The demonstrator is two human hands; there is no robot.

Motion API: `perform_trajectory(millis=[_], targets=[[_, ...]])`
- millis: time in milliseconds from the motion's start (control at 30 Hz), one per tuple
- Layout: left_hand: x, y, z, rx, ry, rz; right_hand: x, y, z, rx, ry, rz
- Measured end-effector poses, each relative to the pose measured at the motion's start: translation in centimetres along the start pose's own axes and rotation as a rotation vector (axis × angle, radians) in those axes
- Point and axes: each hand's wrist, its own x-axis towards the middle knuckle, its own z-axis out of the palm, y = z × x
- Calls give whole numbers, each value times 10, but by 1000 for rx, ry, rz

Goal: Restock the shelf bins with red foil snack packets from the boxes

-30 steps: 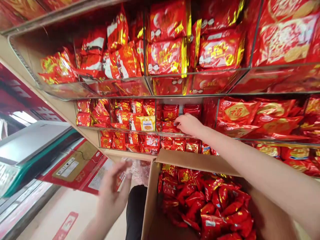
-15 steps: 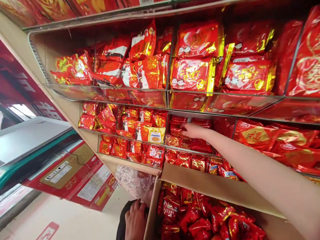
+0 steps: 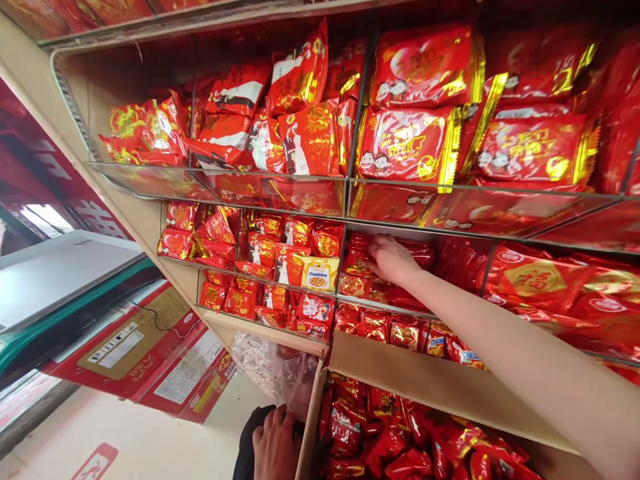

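My right hand (image 3: 391, 259) reaches into a middle shelf compartment and rests on the red snack packets (image 3: 361, 265) stacked there, fingers curled over them. My left hand (image 3: 276, 443) is low in the view, its fingers bent over the left edge of an open cardboard box (image 3: 440, 383). The box holds several red and gold packets (image 3: 395, 437). A clear plastic bag (image 3: 265, 363) lies just above my left hand.
Glass-fronted shelves (image 3: 320, 193) full of red and gold snack bags cover the wall ahead. A yellow cookies pack (image 3: 319, 273) sits left of my right hand. Flat red cartons (image 3: 145, 347) lie on the floor at left, beside a grey and green cabinet (image 3: 55, 287).
My left hand dropped from mid-air to the box's left edge. My right hand pushed a little deeper among the shelf packets. The view tilted up slightly.
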Motion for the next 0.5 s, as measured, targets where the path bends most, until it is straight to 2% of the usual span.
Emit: perform_trajectory(millis=[233, 400, 500], targets=[[1, 1, -6, 2, -22, 12, 4, -6, -1, -3, 7, 69], [4, -1, -3, -7, -24, 13, -2, -8, -9, 9, 14, 43], [6, -3, 1, -13, -16, 12, -2, -3, -19, 9, -50, 133]])
